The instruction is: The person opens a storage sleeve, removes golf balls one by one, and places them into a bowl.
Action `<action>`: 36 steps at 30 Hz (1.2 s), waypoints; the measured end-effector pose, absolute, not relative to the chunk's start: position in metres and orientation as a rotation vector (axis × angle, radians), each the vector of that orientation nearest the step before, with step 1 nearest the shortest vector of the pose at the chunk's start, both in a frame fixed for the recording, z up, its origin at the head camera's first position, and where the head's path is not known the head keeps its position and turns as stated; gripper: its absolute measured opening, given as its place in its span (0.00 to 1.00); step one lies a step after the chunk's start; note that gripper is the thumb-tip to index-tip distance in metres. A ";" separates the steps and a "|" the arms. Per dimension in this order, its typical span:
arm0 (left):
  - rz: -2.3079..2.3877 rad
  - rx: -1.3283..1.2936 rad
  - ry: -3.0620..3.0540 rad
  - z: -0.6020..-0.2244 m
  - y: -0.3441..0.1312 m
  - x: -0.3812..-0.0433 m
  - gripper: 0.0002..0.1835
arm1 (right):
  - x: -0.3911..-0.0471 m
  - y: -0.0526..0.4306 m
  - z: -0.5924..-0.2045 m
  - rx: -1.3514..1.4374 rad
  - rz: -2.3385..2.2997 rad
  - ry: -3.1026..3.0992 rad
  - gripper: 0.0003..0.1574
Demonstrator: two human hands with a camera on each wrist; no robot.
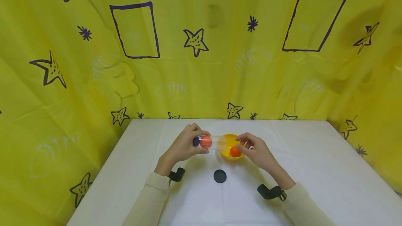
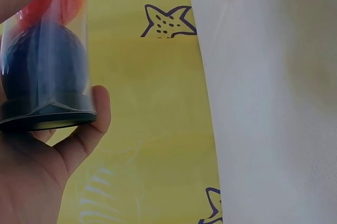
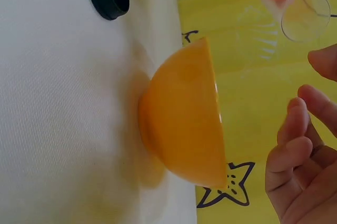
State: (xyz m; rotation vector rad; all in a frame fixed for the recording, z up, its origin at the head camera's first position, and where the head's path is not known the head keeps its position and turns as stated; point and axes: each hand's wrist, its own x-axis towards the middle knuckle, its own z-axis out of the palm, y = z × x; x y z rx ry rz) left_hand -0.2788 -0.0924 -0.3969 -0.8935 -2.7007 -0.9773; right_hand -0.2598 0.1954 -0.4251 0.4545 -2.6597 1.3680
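My left hand grips a clear tube, held nearly sideways above the table. Inside it sit a dark blue ball at the closed end and an orange-red ball beside it. The tube's open mouth points toward a yellow bowl standing on the table. In that bowl lies an orange ball. Over the bowl's right rim hovers my right hand, its fingers loosely bent and apart, with nothing held between them in the right wrist view.
A dark round cap lies on the white table in front of the bowl. Behind the table hangs a yellow curtain with stars drawn on it. A dark device is strapped to each wrist.
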 end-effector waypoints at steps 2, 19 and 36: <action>-0.981 -0.895 -2.700 -0.397 -0.092 -0.278 0.26 | -0.257 0.192 -0.422 0.483 1.388 -2.685 0.19; -0.927 -0.981 -2.589 -0.398 -0.090 -0.278 0.26 | -0.248 0.177 -0.413 0.612 1.446 -2.673 0.30; -0.931 -0.985 -2.581 -0.398 -0.088 -0.279 0.24 | -0.249 0.179 -0.415 0.684 1.473 -2.641 0.24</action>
